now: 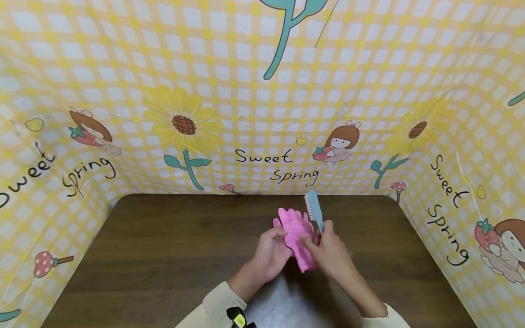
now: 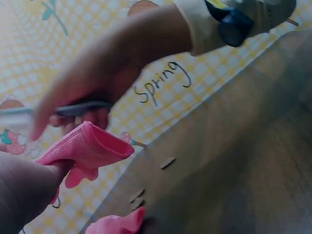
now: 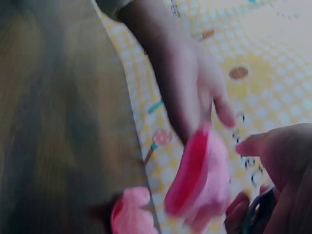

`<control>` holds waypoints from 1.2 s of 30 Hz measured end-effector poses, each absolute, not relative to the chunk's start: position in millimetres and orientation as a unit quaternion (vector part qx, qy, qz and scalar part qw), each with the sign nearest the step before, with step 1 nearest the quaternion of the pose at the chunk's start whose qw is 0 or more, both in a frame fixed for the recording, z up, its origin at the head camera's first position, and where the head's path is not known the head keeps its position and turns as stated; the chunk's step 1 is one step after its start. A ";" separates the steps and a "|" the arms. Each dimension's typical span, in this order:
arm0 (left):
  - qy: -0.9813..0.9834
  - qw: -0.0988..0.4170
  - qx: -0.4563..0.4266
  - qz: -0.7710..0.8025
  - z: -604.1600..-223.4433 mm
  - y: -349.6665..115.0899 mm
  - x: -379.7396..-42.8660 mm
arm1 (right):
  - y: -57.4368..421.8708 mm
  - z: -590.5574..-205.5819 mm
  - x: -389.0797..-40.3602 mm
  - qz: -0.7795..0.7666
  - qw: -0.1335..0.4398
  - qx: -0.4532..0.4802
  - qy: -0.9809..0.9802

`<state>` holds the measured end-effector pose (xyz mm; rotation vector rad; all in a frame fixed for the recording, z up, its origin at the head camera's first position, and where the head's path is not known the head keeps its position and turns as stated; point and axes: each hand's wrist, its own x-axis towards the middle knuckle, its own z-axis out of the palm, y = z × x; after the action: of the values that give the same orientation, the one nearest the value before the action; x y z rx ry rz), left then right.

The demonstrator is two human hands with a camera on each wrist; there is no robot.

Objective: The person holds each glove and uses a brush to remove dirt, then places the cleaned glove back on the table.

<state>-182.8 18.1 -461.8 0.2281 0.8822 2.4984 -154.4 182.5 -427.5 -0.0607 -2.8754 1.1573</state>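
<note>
Gripped in my left hand [image 1: 271,256] is a pink knit glove [image 1: 296,230], its fingers pointing away and its cuff toward me. The thumb lies on the near side of the glove. My right hand [image 1: 335,255] holds a light blue brush [image 1: 315,205] by its handle, bristles facing left toward the glove's fingers. In the right wrist view the glove's open cuff [image 3: 195,170] faces the camera, and the right thumb [image 3: 251,145] is apart from it. Another pink glove [image 2: 114,224] lies on the table below, hidden in the head view.
The dark wooden table [image 1: 172,246] has a yellow checked cloth [image 1: 246,114] standing around its back and sides. Several small flat brown pieces [image 2: 167,163] lie on the table in the left wrist view. A bright reflection shows near the front.
</note>
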 end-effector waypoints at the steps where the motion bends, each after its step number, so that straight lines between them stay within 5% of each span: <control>1: 0.320 0.245 0.074 0.912 -462.8 18.9 -181.2 | 176.8 -426.8 -153.4 0.366 0.025 -0.010 -0.930; 11: 0.328 0.247 0.047 0.911 -464.9 19.5 -176.2 | 147.4 -438.7 -154.5 0.289 0.123 0.041 -0.949; 24: 0.371 0.197 0.049 0.906 -465.0 24.8 -175.1 | 140.9 -445.2 -159.9 0.269 0.131 0.040 -0.953; 36: 0.378 0.215 0.100 0.895 -466.6 24.9 -173.5 | 143.0 -447.5 -165.0 0.246 0.173 0.035 -0.953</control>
<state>-173.5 24.9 -466.6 0.2783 1.0473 2.4809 -165.0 143.0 -447.5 0.1004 -2.7039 0.6990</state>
